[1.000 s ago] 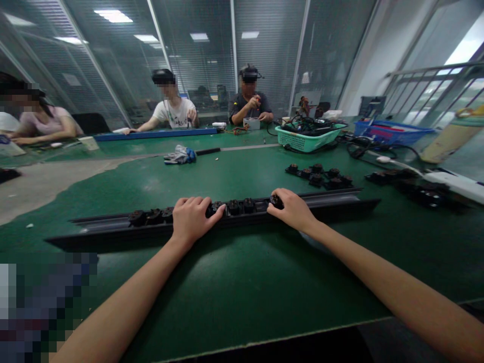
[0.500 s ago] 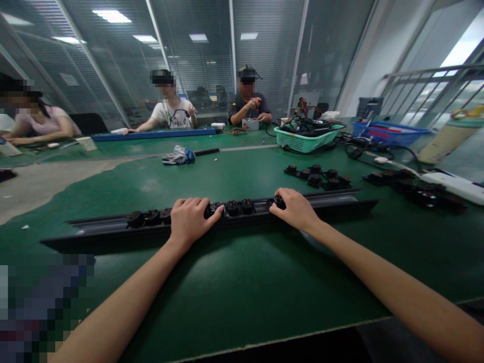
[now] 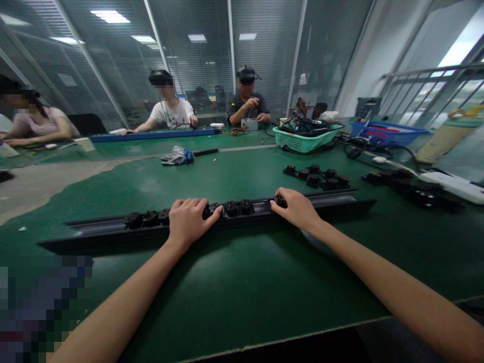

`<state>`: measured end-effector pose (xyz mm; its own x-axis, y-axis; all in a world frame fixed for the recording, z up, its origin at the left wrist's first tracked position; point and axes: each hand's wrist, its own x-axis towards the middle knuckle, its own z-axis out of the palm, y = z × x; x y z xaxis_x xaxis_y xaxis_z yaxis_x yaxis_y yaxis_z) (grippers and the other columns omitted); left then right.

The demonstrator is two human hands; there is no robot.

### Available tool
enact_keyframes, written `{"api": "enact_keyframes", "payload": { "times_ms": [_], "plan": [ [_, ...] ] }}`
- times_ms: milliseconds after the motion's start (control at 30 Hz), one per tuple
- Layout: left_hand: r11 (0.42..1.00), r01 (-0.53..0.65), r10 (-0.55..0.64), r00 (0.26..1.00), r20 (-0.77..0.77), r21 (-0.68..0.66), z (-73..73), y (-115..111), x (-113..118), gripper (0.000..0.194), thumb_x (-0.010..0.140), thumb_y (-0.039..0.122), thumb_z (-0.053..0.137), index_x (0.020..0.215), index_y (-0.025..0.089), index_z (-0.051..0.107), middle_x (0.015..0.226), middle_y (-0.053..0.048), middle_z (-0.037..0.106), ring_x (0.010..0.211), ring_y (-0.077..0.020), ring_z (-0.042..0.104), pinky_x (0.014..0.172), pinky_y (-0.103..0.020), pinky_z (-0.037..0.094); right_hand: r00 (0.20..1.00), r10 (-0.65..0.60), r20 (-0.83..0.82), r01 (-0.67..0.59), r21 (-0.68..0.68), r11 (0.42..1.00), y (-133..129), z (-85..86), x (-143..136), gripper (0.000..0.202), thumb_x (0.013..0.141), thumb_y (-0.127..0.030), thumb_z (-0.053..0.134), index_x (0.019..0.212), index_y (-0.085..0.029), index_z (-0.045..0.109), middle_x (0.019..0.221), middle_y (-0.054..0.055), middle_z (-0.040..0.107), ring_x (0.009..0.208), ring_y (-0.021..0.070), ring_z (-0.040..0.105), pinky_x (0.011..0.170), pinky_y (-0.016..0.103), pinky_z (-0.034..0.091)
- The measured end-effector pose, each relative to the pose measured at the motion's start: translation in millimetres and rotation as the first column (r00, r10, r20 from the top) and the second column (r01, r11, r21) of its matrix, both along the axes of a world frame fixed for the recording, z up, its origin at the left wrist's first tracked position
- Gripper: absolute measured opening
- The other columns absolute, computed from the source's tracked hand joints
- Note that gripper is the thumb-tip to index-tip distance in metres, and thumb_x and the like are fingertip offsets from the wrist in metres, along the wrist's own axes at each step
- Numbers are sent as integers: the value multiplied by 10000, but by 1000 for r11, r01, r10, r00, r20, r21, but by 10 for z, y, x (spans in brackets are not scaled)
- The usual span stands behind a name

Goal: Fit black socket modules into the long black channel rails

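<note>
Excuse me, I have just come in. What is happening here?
Work is under way on a long black rail on a green table. The right grip holds a small black module at the rail; the left grip lies over a row of similar modules in it. More modules lie beyond the rail, and co-workers sit across the table.

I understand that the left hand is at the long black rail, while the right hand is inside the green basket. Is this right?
Not quite. The right hand is not inside the green basket: the head view shows it at the long black rail too, holding a small black part. The left hand is there, as you say.
</note>
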<state>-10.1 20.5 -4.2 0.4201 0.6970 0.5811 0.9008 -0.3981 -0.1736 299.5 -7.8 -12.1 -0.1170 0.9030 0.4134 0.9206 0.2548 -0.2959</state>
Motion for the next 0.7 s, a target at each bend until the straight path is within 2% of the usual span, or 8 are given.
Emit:
{"api": "enact_keyframes", "payload": {
  "times_ms": [700],
  "plan": [
    [1000,-2,3,1000,-25,20,-14,15,-11,474,939,598,410,824,221,672,824,-88,726,796,-267,651,779,-407,401,999,-46,15,46,-20,999,9,60,137,155,875,-357,523,858,-204,543,898,82,664,814,213,577,684,306,374]
  ]
}}
